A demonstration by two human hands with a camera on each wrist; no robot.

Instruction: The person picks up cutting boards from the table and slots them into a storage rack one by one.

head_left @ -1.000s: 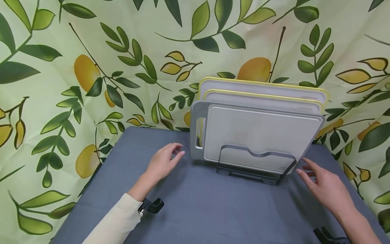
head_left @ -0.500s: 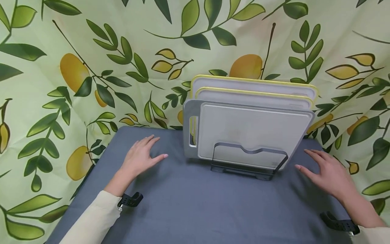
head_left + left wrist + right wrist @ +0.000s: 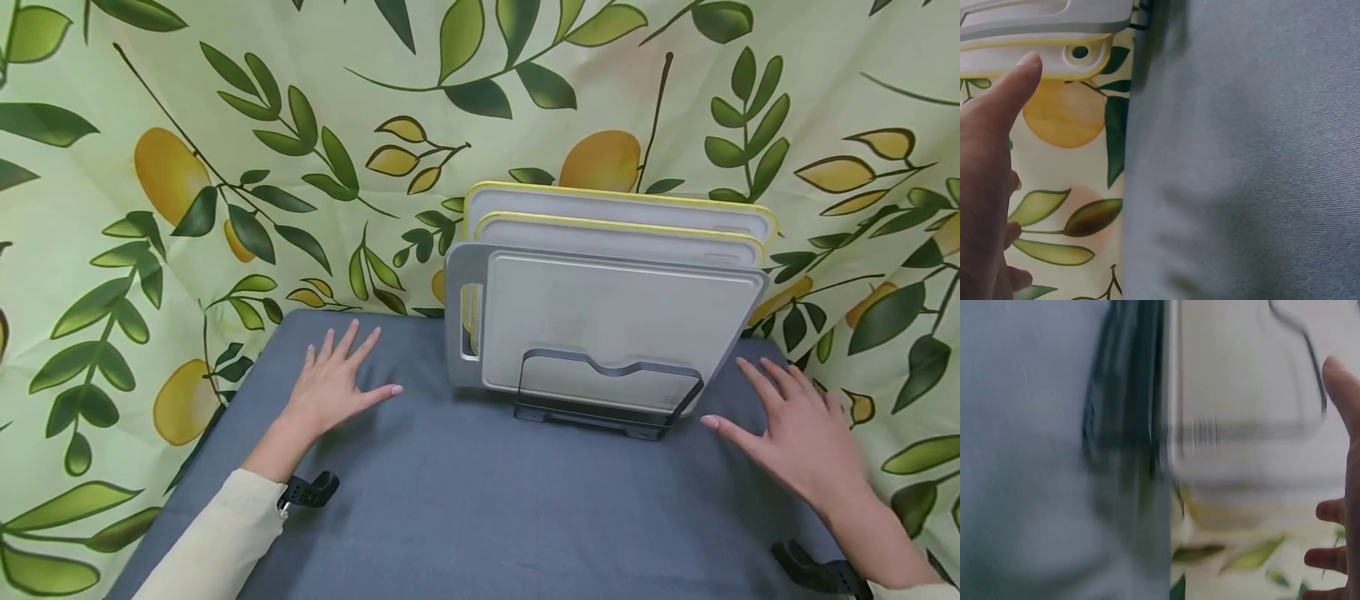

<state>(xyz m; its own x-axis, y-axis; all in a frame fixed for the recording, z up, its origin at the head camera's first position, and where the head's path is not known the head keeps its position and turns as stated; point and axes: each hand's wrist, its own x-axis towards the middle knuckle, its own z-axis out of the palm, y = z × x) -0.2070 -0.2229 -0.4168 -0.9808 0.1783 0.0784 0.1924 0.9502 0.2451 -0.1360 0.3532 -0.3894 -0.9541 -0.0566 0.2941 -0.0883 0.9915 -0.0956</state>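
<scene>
Three cutting boards stand on edge in a dark wire rack (image 3: 585, 421). In front is a grey-rimmed board (image 3: 615, 317) with a slot handle at its left; behind it rise a yellow-edged board (image 3: 622, 237) and a taller yellow-edged board (image 3: 615, 198). My left hand (image 3: 326, 387) hovers left of the boards, fingers spread and holding nothing. To the right of the rack, my right hand (image 3: 802, 442) is held with fingers apart, also without anything in it. In the left wrist view the thumb (image 3: 1022, 81) overlaps a yellow-edged board's corner. The right wrist view is blurred around the rack (image 3: 1125, 381).
A blue-grey cloth (image 3: 480, 517) covers the table. Directly behind the boards hangs a curtain (image 3: 337, 75) printed with leaves and fruit, which also runs along both sides. Each wrist wears a black strap, such as the left strap (image 3: 311, 490).
My left hand has moved left, away from the front board's handle, and its fingers have spread. The right hand's fingers have spread wider beside the rack. The head view has shifted slightly.
</scene>
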